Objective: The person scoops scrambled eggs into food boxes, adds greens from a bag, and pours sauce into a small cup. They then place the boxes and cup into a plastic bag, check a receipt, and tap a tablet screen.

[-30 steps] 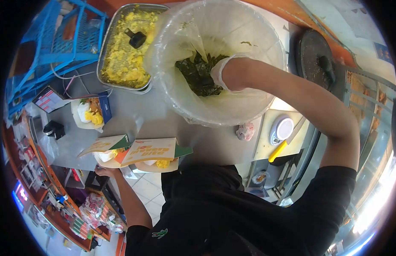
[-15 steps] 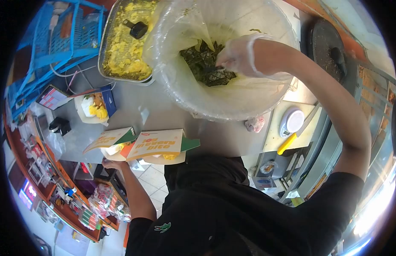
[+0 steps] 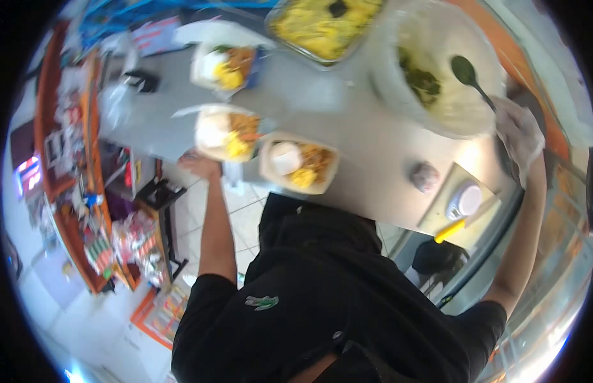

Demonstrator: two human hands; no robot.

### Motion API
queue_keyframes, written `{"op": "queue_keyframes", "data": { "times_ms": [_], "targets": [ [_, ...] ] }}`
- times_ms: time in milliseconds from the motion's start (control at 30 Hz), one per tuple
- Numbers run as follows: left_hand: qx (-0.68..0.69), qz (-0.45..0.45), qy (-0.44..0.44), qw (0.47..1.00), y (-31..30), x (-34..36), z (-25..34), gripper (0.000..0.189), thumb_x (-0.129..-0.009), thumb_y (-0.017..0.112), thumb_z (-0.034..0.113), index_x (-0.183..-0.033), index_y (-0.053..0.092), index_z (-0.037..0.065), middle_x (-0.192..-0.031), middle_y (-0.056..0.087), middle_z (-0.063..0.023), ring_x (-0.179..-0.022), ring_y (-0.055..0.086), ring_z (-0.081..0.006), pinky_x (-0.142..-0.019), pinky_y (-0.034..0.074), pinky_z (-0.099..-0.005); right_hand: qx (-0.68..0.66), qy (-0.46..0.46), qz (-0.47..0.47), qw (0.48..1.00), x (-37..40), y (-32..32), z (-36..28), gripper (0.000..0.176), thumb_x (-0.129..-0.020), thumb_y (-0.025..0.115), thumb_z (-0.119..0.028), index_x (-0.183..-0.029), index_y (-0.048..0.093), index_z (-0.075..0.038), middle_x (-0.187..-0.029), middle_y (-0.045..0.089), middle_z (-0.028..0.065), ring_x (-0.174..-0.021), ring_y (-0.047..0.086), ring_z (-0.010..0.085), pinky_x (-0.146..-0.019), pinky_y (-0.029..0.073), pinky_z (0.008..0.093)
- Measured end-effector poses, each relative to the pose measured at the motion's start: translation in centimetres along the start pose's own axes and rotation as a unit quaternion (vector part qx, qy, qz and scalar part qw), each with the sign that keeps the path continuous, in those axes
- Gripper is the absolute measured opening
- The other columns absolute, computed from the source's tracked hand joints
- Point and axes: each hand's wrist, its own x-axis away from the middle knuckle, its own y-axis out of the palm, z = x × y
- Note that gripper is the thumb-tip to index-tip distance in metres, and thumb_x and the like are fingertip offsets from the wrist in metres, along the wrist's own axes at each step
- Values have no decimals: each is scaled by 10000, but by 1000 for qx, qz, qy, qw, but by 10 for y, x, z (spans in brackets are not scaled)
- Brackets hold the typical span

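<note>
Grey counter (image 3: 373, 153) runs across in front of you, crowded with food and blurred by head motion. Your gloved right hand (image 3: 520, 131) is closed round the handle of a long spoon (image 3: 465, 70), whose dark bowl hangs over the plastic-lined tub (image 3: 481, 108), above the greens (image 3: 419, 80) lying in it; whether the spoon carries a load is too blurred to say. Your left hand (image 3: 201, 165) sits at the near edge of an open meal box (image 3: 223, 134), touching or just under it, and you cannot tell from this view how tightly the fingers are curled. By the look of it you are at the serving step, greens on their way from tub to box. Next comes a level carry leftward across the counter, with the spoon kept flat so nothing drips. A second filled box (image 3: 300, 163) lies between the tub and the one you hold, so pass over it or fill it first. A third box (image 3: 223, 64) sits farther back, beside the tray of yellow food (image 3: 322, 25). Near your right elbow are a small crumpled bundle (image 3: 424, 175), a white scale (image 3: 465, 199) and a yellow-handled tool (image 3: 451, 230), all clear of the spoon's path.
</note>
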Motion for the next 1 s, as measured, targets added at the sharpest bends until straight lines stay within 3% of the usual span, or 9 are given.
{"op": "queue_keyframes", "data": {
  "times_ms": [67, 167, 267, 333, 500, 667, 833, 933, 1000],
  "targets": [
    [270, -150, -339, 889, -116, -28, 56, 626, -968, 590, 458, -1410, 413, 51, -1560, 273, -262, -1439, 261, -440, -1143, 241, -623, -6, -60, 12, 998, 10, 41, -9, 320, -1004, 613, -142, -1271, 681, 21, -749, 498, -50, -677, 435, 45, -575, 344, 211],
    [305, -42, -180, 934, -146, -28, 43, 496, -996, 565, 380, -1378, 491, 72, -1556, 316, -213, -1423, 276, -436, -1147, 228, -600, -20, -67, 49, 996, 52, 116, -80, 277, -1032, 613, -193, -1211, 736, -22, -728, 567, -48, -622, 459, 47, -538, 375, 228],
    [456, -11, 109, 883, -183, -55, 35, 396, -1012, 540, 337, -1350, 574, 133, -1545, 350, -178, -1406, 298, -408, -1163, 183, -562, -135, -31, -45, 989, 67, 200, -125, 314, -1039, 614, -220, -1271, 700, -25, -708, 513, -53, -623, 443, 46, -533, 373, 233],
    [439, -61, 203, 873, -205, -77, 42, 323, -994, 561, 270, -1291, 643, 172, -1540, 355, -151, -1379, 306, -436, -1135, 240, -595, -131, 14, -77, 988, 69, 263, -163, 295, -1026, 609, -195, -1251, 715, -37, -710, 507, -54, -617, 424, 47, -520, 355, 235],
    [391, -145, 244, 875, -183, -89, 62, 351, -976, 588, 297, -1313, 645, 216, -1527, 366, -141, -1361, 328, -439, -1107, 292, -600, -83, -18, -33, 996, 34, 411, -190, 325, -981, 615, -225, -1242, 728, -71, -796, 671, 38, -644, 560, 122, -599, 466, 304],
    [513, -134, 187, 827, -175, -86, 55, 294, -958, 600, 227, -1242, 617, 157, -1461, 399, -167, -1312, 373, -438, -1077, 312, -598, 361, -164, 52, 917, -3, 502, -221, 499, -937, 555, -146, -1424, 534, -35, -1027, 725, 237, -892, 728, 356, -778, 577, 424],
    [681, -68, 31, 728, -159, -68, 16, 199, -915, 607, 56, -1110, 569, 39, -1287, 516, -171, -1199, 489, -382, -1050, 366, -501, 408, -178, 108, 889, -28, 559, -194, 650, -924, 510, -134, -1553, 370, -48, -1252, 646, 235, -978, 698, 368, -871, 581, 444],
    [708, -175, -19, 684, -135, -63, -15, 195, -898, 602, 35, -1093, 585, 36, -1164, 593, -142, -1110, 550, -339, -1030, 380, -484, 436, -155, 91, 882, 16, 531, -217, 717, -898, 556, -156, -1577, 339, -77, -1235, 640, 221, -1063, 667, 332, -882, 576, 387],
    [601, -66, 63, 794, -103, -67, -26, 171, -882, 628, 52, -1051, 627, 77, -1077, 641, -99, -1021, 588, -299, -992, 392, -464, 418, -215, 168, 867, 39, 516, -184, 616, -920, 546, -114, -1519, 413, -65, -1297, 617, 210, -1150, 621, 342, -956, 516, 404]
  ]
}}
